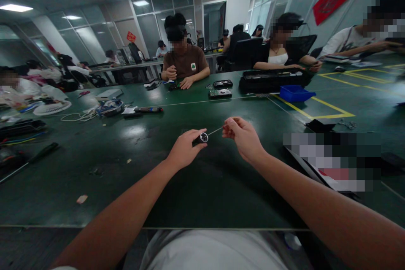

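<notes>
The left hand holds a dark cylinder, the right hand a thin rod at the cylinder's ringed end.
Left thumb and fingers curl round the cylinder's sides; the right fingertips pinch the rod's right end, all above the near middle of the green table. To my eye the cylinder is probably light, stiff and slick, best gripped round its body; the rod might bend, so hold it by the end.

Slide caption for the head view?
Left hand holds a dark cylinder, right hand a thin rod at its bright rim, above a green table.
</notes>
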Tool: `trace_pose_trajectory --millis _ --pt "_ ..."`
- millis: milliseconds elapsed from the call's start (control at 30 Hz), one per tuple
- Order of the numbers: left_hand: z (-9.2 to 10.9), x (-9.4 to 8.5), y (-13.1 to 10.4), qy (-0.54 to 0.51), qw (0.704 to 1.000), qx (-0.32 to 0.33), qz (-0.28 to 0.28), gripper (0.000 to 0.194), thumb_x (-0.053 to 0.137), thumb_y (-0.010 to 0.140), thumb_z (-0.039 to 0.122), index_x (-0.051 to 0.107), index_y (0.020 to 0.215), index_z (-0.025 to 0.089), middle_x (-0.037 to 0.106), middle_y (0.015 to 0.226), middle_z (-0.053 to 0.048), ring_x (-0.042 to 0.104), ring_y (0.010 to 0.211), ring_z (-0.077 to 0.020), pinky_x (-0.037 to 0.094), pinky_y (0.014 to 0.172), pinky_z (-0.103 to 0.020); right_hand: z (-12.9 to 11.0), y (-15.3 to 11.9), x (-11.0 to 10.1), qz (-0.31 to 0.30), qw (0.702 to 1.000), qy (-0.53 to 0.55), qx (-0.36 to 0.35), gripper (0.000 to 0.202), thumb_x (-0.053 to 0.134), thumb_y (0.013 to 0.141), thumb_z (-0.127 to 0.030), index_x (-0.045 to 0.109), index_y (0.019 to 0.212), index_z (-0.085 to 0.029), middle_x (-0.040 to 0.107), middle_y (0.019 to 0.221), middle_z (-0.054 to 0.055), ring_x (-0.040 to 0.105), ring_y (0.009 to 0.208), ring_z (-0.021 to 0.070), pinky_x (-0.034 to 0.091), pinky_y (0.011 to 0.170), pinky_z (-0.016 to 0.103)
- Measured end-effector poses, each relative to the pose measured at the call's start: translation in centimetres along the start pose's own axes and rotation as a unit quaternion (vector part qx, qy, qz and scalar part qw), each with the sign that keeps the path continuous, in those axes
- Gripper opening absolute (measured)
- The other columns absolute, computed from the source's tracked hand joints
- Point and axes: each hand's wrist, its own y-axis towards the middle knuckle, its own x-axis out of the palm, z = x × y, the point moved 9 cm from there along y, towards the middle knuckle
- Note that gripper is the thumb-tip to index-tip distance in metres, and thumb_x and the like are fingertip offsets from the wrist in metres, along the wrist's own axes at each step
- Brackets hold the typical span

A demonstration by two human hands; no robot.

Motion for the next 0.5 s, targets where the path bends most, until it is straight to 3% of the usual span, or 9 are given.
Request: trace_pose_trajectory --millis 167,300,500 --pt "-0.3 0.0 0.0 -0.006 1.0 -0.013 0.003 0.047 0.071 0.085 0.021 0.062 0.131 0.022 0.066 0.128 -0.007 0.059 0.12 -0.0234 0.043 0.109 -0.042 -1.9 -0.6 0.3 -0.024 0.994 -0.094 -0.058 0.029 0.063 0.086 -0.048 0.064 0.085 -0.02 0.067 0.074 0.003 0.062 0.067 0.0162 0.051 0.067 0.034" --pt "-0.4 -0.1 0.0 -0.011 1.0 -0.021 0.01 0.046 0.071 0.084 0.019 0.064 0.129 0.021 0.067 0.126 -0.007 0.06 0.118 -0.0232 0.044 0.108 -0.041 -3.6 -1.2 0.4 -0.019 0.963 -0.248 -0.102 0.031 0.062 0.087 -0.051 0.064 0.079 -0.021 0.063 0.061 0.001 0.059 0.057 0.0164 0.043 0.059 0.032" --pt "-0.6 0.1 0.0 -0.002 1.0 -0.016 0.002 0.046 0.073 0.083 0.017 0.064 0.128 0.02 0.067 0.125 -0.007 0.061 0.117 -0.0233 0.045 0.107 -0.042 -4.2 -2.1 1.7 -0.074 0.951 -0.255 -0.158 0.008 0.057 0.089 -0.03 0.061 0.092 -0.024 0.066 0.077 0.0 0.061 0.069 0.0169 0.043 0.064 0.031"
